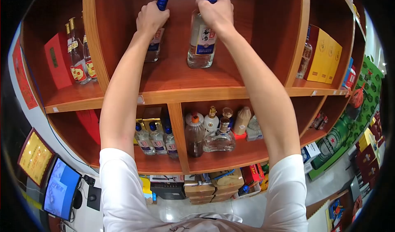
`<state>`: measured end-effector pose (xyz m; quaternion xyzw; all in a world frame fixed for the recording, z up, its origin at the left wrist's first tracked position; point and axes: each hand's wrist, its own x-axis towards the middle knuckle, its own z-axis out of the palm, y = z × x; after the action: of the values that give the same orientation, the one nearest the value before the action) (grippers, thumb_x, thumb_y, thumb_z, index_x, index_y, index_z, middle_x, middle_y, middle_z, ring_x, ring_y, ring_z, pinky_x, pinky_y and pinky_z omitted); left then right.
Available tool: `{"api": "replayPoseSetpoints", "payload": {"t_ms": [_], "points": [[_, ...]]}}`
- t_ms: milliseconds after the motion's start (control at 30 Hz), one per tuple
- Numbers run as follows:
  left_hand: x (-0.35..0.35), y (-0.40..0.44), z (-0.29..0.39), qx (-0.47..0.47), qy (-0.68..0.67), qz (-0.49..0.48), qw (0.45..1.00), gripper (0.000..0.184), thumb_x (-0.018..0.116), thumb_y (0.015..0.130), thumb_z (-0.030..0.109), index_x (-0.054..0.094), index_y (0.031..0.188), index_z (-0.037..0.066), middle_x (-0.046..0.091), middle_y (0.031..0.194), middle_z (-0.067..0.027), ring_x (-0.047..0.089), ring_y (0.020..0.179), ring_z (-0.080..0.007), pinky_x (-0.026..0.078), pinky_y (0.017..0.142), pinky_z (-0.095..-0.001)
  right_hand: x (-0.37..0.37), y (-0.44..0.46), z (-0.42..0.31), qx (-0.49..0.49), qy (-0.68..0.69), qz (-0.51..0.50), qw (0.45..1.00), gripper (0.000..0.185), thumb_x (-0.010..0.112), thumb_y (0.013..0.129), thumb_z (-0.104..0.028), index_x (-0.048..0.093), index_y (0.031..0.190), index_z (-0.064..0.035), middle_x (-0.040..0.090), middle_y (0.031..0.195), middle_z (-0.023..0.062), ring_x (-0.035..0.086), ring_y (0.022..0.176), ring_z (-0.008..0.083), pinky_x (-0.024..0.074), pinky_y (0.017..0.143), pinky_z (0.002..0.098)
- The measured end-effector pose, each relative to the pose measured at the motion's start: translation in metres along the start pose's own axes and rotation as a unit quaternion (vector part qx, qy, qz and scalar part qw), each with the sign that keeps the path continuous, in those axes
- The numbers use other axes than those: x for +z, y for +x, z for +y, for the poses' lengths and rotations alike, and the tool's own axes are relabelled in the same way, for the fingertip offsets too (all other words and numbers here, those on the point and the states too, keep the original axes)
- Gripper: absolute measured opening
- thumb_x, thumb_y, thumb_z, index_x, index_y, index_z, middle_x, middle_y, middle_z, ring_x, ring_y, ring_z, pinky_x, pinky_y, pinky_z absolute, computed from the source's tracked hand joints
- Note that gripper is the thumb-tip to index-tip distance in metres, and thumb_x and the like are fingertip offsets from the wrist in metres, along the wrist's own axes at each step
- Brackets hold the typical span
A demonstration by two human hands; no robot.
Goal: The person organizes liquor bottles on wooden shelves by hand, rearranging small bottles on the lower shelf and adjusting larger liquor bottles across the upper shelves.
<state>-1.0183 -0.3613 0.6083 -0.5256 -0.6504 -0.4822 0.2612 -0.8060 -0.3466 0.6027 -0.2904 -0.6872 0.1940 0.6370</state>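
My left hand (152, 18) is wrapped round the neck of a clear glass liquor bottle with a blue cap (153, 51), on the left of the upper shelf compartment. Much of that bottle hides behind my hand and wrist. Farther right, my right hand (217, 13) grips a second liquor bottle (200, 46) by its neck and shoulder. This one has a blue cap and a white, red and blue label, and it is upright. Both bottles are at the wooden shelf (177, 77); whether their bases touch it I cannot tell for certain.
Below, one compartment holds small blue-capped bottles (157, 139), another a decanter (219, 137) and other bottles. Wooden dividers (95, 30) flank my hands. Bottles (76, 55) stand left, a yellow box (325, 55) right. Cartons (212, 186) lie on the floor; a monitor (61, 188) is lower left.
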Motion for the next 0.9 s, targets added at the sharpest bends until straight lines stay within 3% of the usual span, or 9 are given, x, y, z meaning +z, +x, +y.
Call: {"api": "replayPoseSetpoints", "payload": {"t_ms": [200,500,833,900], "points": [[0.013,0.016,-0.017,-0.014,0.021,0.07,0.997,0.047,0.07,0.084,0.034,0.065,0.116,0.0,0.072,0.106,-0.0271,0.068,0.107,-0.044,0.054,0.094,-0.0496,0.046,0.026,0.022,0.002,-0.01,-0.002,1.0,0.033,0.067,0.078,-0.03,0.076,0.086,0.0005,0.074,0.101,0.027,0.071,0.102,0.0414,0.0544,0.095,0.047],[0.015,0.033,-0.044,-0.027,-0.002,0.076,0.997,0.045,0.065,0.083,0.031,0.067,0.115,0.0,0.072,0.105,-0.0275,0.069,0.105,-0.0442,0.054,0.093,-0.0517,0.089,0.065,0.048,0.012,-0.052,-0.032,0.998,0.049,0.069,0.078,-0.036,0.075,0.108,0.0018,0.071,0.114,0.0282,0.068,0.113,0.0427,0.0522,0.101,0.0459],[0.019,0.034,-0.062,0.034,0.008,0.156,0.987,0.067,0.076,0.085,0.054,0.067,0.112,-0.006,0.073,0.097,-0.0284,0.072,0.1,-0.0406,0.057,0.083,-0.0471,0.098,0.079,0.066,0.015,-0.046,-0.08,0.996,0.069,0.075,0.077,-0.05,0.07,0.122,0.0019,0.066,0.127,0.0289,0.066,0.119,0.0403,0.0521,0.103,0.0473],[0.017,0.033,-0.061,0.044,0.037,0.158,0.986,0.071,0.076,0.086,0.057,0.065,0.116,-0.007,0.072,0.1,-0.0296,0.072,0.099,-0.0419,0.057,0.082,-0.0476,0.096,0.072,0.058,0.031,-0.029,-0.057,0.997,0.05,0.07,0.08,-0.036,0.072,0.109,0.0044,0.071,0.109,0.0272,0.071,0.103,0.0354,0.0568,0.09,0.0443]]}}
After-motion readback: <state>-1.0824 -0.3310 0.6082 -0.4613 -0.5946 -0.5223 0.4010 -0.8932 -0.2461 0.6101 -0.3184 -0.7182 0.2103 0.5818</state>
